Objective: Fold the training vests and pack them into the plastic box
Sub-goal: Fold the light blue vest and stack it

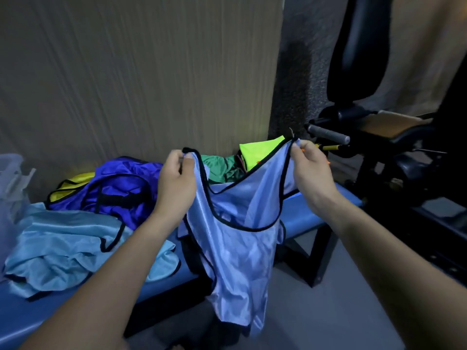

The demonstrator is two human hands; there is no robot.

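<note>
A pale blue training vest (237, 248) with black trim hangs in the air in front of the blue bench (305, 215). My left hand (174, 180) pinches its left shoulder strap and my right hand (310, 168) pinches the right one, so the vest hangs spread between them. On the bench lie more vests: a light blue one (65, 246), a dark blue one (118, 188), a yellow one (68, 185), a green one (222, 168) and a neon yellow-green one (260, 150). The clear plastic box (10, 183) shows partly at the far left edge.
A ribbed wall panel (139, 72) stands right behind the bench. Black gym equipment (379, 137) with a padded seat and a grey handle fills the right side. Grey floor (316, 311) lies below the bench's black legs.
</note>
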